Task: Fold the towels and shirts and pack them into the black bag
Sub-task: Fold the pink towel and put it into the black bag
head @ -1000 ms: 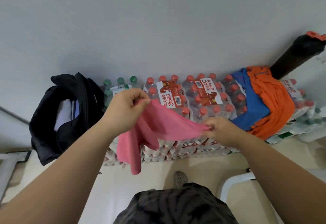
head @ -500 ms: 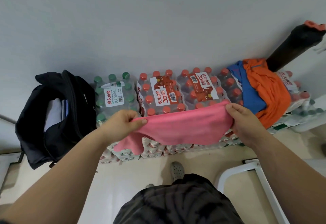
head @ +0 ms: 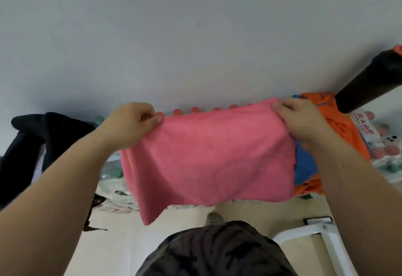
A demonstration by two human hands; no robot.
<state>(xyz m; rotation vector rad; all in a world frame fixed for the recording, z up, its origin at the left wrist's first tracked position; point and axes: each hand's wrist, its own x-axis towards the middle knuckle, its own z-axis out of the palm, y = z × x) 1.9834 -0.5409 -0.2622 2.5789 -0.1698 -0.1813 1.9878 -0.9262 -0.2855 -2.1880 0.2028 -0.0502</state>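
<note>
I hold a pink towel (head: 208, 158) spread out in front of me, hanging from its top edge. My left hand (head: 132, 121) pinches the upper left corner and my right hand (head: 302, 119) pinches the upper right corner. The black bag (head: 26, 151) stands open at the far left against the wall. An orange shirt (head: 343, 127) and a blue shirt (head: 304, 167) lie to the right on the packs of water bottles, partly hidden behind the towel and my right arm.
Shrink-wrapped packs of water bottles (head: 382, 145) line the wall, mostly covered by the towel. A black cylinder with an orange end (head: 369, 80) leans at the upper right. A white frame (head: 322, 236) stands on the floor at lower right.
My hands moved apart and rose, pulling the bunched towel out flat and lifting it in front of the bottle packs. The view tilted upward.
</note>
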